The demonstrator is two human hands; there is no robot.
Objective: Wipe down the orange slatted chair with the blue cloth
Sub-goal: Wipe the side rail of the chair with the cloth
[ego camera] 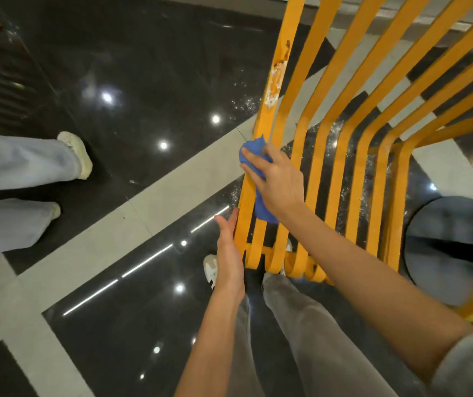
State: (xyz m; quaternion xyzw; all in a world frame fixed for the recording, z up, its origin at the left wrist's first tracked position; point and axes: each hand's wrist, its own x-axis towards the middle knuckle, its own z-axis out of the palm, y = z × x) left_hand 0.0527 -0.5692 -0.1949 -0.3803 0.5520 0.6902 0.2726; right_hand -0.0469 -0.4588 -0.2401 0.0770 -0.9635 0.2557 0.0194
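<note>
The orange slatted chair (341, 144) fills the upper right, its curved slats running from the top down to a front edge near my legs. Paint is chipped on the leftmost slat near the top. My right hand (275, 181) presses the bunched blue cloth (253, 156) against the two leftmost slats of the seat; part of the cloth hangs below my palm. My left hand (228, 242) rests flat with fingers straight against the outer side of the leftmost slat, near the seat's front edge, holding nothing.
Another person's legs in pale blue trousers and cream shoes (77, 154) stand at the left. The floor is glossy black tile with grey stripes (149, 202). A round grey base (444, 250) sits under the chair at right. My own legs and shoe (211, 270) are below.
</note>
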